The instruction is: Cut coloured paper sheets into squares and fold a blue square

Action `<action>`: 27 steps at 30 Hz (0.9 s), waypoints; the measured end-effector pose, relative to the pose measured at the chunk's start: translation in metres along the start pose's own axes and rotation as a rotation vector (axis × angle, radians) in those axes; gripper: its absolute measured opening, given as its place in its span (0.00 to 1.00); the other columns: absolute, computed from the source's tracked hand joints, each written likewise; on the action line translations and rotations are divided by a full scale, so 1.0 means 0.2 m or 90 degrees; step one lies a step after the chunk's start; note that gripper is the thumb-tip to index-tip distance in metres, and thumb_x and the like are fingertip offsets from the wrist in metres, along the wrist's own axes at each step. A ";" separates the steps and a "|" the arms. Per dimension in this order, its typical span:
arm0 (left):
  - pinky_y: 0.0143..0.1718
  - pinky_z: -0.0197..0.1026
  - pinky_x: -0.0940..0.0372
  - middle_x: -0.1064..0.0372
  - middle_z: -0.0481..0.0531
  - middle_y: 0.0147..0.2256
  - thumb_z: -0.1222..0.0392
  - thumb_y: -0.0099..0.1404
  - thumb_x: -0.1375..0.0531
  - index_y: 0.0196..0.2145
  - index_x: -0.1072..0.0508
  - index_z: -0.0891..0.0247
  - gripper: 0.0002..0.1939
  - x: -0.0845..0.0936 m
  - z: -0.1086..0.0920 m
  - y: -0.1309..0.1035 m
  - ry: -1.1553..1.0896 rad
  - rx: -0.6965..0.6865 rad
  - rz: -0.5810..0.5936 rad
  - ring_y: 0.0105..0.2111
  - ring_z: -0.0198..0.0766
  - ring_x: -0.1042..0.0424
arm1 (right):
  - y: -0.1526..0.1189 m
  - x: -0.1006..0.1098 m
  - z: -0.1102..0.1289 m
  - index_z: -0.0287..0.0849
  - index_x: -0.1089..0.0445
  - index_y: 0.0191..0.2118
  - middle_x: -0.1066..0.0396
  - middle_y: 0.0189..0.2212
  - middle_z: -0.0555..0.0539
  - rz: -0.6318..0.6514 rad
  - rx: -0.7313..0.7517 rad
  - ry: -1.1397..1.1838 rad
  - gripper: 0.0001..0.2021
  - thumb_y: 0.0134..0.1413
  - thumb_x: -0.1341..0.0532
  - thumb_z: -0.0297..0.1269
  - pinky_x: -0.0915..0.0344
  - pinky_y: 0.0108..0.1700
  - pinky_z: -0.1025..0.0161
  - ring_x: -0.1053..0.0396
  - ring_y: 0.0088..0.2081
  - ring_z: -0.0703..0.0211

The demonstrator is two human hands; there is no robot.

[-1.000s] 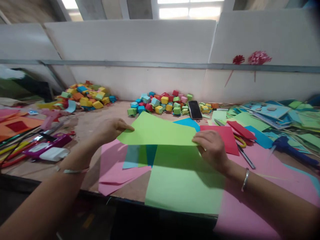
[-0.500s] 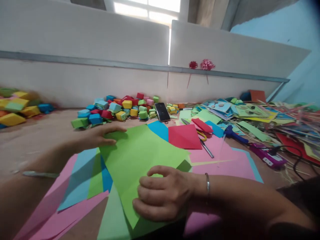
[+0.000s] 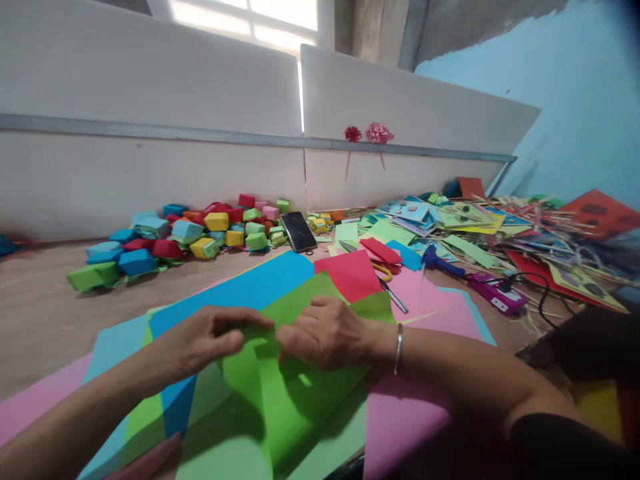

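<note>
A bright green sheet of paper [image 3: 320, 407] lies creased and partly raised in front of me, over a pale green sheet [image 3: 220, 460] and other coloured paper. My right hand [image 3: 327, 333] is on top of it, fingers curled tightly against the paper. At the sheet's left side is my left hand [image 3: 200, 337], its fingers stretched towards the right hand and its thumb apart. Its fingertips reach the green paper. Beneath and behind lie blue paper [image 3: 240, 287], a red piece [image 3: 350, 273] and pink sheets [image 3: 405, 413].
Folded paper blocks [image 3: 187, 232] are heaped at the back left beside a phone [image 3: 298, 232]. To the right lie a pen [image 3: 394, 296], yellow-handled scissors [image 3: 383, 272], a blue glue gun [image 3: 443, 262] and a purple power strip [image 3: 497, 293] with a cable. Cards and sticks [image 3: 465, 217] pile up behind.
The green sheet has gone from spread out to creased and bunched. My right hand has moved up and my left hand down, bringing them close together. The camera view has turned rightwards.
</note>
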State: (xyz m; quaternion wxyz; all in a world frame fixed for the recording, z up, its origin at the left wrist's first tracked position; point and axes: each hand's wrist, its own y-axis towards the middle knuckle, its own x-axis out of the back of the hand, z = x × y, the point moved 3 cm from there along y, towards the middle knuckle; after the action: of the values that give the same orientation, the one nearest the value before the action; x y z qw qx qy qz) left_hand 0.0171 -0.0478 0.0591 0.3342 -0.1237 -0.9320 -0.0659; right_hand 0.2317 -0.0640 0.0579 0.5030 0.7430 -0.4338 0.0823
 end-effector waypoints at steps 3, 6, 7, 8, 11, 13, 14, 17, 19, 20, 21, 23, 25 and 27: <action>0.38 0.42 0.29 0.18 0.51 0.33 0.38 0.42 0.31 0.35 0.15 0.54 0.24 -0.06 -0.06 -0.02 -0.029 0.033 0.089 0.36 0.51 0.22 | -0.03 -0.07 0.00 0.40 0.34 0.41 0.35 0.21 0.57 0.073 -0.037 0.039 0.09 0.71 0.45 0.38 0.52 0.28 0.62 0.39 0.24 0.67; 0.37 0.42 0.29 0.19 0.50 0.30 0.42 0.42 0.32 0.28 0.16 0.56 0.19 -0.10 -0.10 -0.02 -0.040 0.067 0.079 0.33 0.49 0.23 | -0.05 -0.10 0.01 0.37 0.33 0.48 0.34 0.21 0.56 0.090 -0.035 0.052 0.13 0.72 0.47 0.43 0.51 0.28 0.62 0.37 0.25 0.65; 0.36 0.42 0.30 0.19 0.50 0.29 0.42 0.42 0.32 0.27 0.17 0.56 0.18 -0.11 -0.11 -0.02 -0.047 0.078 0.076 0.32 0.48 0.23 | -0.05 -0.10 0.00 0.37 0.33 0.50 0.34 0.22 0.56 0.089 -0.031 0.052 0.14 0.72 0.47 0.43 0.50 0.29 0.62 0.37 0.25 0.65; 0.35 0.41 0.30 0.19 0.50 0.29 0.43 0.42 0.32 0.25 0.17 0.57 0.17 -0.11 -0.11 -0.02 -0.056 0.088 0.061 0.31 0.47 0.23 | -0.05 -0.10 -0.01 0.37 0.33 0.51 0.32 0.23 0.55 0.086 -0.030 0.051 0.15 0.72 0.47 0.44 0.48 0.30 0.62 0.36 0.26 0.64; 0.32 0.40 0.30 0.21 0.48 0.26 0.45 0.40 0.32 0.23 0.19 0.57 0.15 -0.05 -0.07 -0.02 -0.074 0.105 -0.032 0.29 0.44 0.24 | -0.04 -0.04 -0.13 0.38 0.32 0.52 0.25 0.34 0.45 0.063 -0.112 0.043 0.19 0.69 0.45 0.50 0.38 0.38 0.58 0.30 0.36 0.57; 0.32 0.40 0.30 0.21 0.48 0.25 0.45 0.38 0.31 0.24 0.19 0.57 0.16 0.02 -0.01 -0.02 -0.078 0.112 -0.104 0.28 0.44 0.24 | -0.05 0.00 -0.26 0.39 0.32 0.54 0.26 0.47 0.37 0.037 -0.280 0.061 0.24 0.67 0.44 0.55 0.36 0.50 0.52 0.31 0.49 0.48; 0.33 0.41 0.29 0.21 0.48 0.26 0.46 0.36 0.30 0.26 0.19 0.57 0.18 0.06 0.02 -0.02 -0.077 0.118 -0.136 0.29 0.44 0.24 | -0.07 0.01 -0.33 0.39 0.32 0.56 0.29 0.52 0.35 0.025 -0.380 0.093 0.26 0.65 0.44 0.57 0.36 0.55 0.49 0.33 0.54 0.45; 0.32 0.42 0.29 0.21 0.49 0.29 0.46 0.36 0.29 0.32 0.18 0.58 0.23 0.15 0.13 -0.02 -0.065 0.125 -0.201 0.31 0.46 0.25 | -0.15 -0.03 -0.47 0.40 0.36 0.59 0.32 0.56 0.35 0.024 -0.647 0.327 0.32 0.58 0.38 0.58 0.35 0.58 0.46 0.34 0.58 0.43; 0.32 0.43 0.29 0.20 0.50 0.32 0.45 0.38 0.30 0.38 0.17 0.59 0.27 0.18 0.19 -0.02 -0.053 0.114 -0.216 0.32 0.47 0.24 | -0.19 -0.09 -0.48 0.40 0.37 0.60 0.30 0.55 0.36 0.048 -0.789 0.553 0.33 0.55 0.34 0.53 0.31 0.55 0.48 0.31 0.55 0.45; 0.33 0.44 0.28 0.20 0.51 0.33 0.45 0.39 0.31 0.40 0.17 0.59 0.29 0.18 0.22 -0.02 -0.049 0.107 -0.217 0.34 0.48 0.24 | -0.21 -0.12 -0.46 0.41 0.36 0.60 0.29 0.55 0.37 0.055 -0.839 0.653 0.31 0.53 0.33 0.49 0.30 0.53 0.50 0.29 0.54 0.47; 0.35 0.45 0.28 0.19 0.51 0.35 0.45 0.39 0.31 0.41 0.18 0.60 0.30 0.18 0.24 -0.02 -0.049 0.102 -0.215 0.36 0.50 0.24 | -0.21 -0.15 -0.43 0.41 0.34 0.58 0.27 0.53 0.39 0.059 -0.877 0.730 0.29 0.51 0.32 0.45 0.29 0.52 0.52 0.27 0.52 0.48; 0.41 0.46 0.28 0.19 0.52 0.40 0.46 0.40 0.31 0.44 0.18 0.59 0.31 0.17 0.27 -0.02 -0.049 0.092 -0.199 0.41 0.53 0.24 | -0.21 -0.18 -0.37 0.41 0.29 0.51 0.24 0.49 0.42 0.057 -0.927 0.809 0.22 0.49 0.32 0.39 0.27 0.48 0.55 0.25 0.47 0.51; 0.47 0.46 0.29 0.20 0.52 0.46 0.48 0.43 0.31 0.50 0.20 0.58 0.34 0.16 0.28 -0.02 -0.058 0.074 -0.170 0.48 0.54 0.25 | -0.21 -0.18 -0.34 0.41 0.26 0.45 0.21 0.44 0.44 0.032 -0.968 0.814 0.16 0.49 0.33 0.37 0.27 0.44 0.57 0.24 0.43 0.52; 0.50 0.45 0.30 0.24 0.51 0.54 0.50 0.46 0.32 0.58 0.26 0.55 0.40 0.15 0.28 -0.03 -0.075 0.050 -0.159 0.53 0.53 0.27 | -0.21 -0.18 -0.32 0.40 0.25 0.41 0.21 0.40 0.45 0.006 -0.996 0.791 0.13 0.48 0.34 0.35 0.27 0.39 0.59 0.24 0.39 0.53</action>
State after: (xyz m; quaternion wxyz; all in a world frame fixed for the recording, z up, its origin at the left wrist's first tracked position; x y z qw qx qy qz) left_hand -0.0408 -0.0369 0.0346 0.2727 0.0031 -0.9600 -0.0630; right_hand 0.2601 0.0136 0.0400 0.9880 0.0260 -0.0292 0.1495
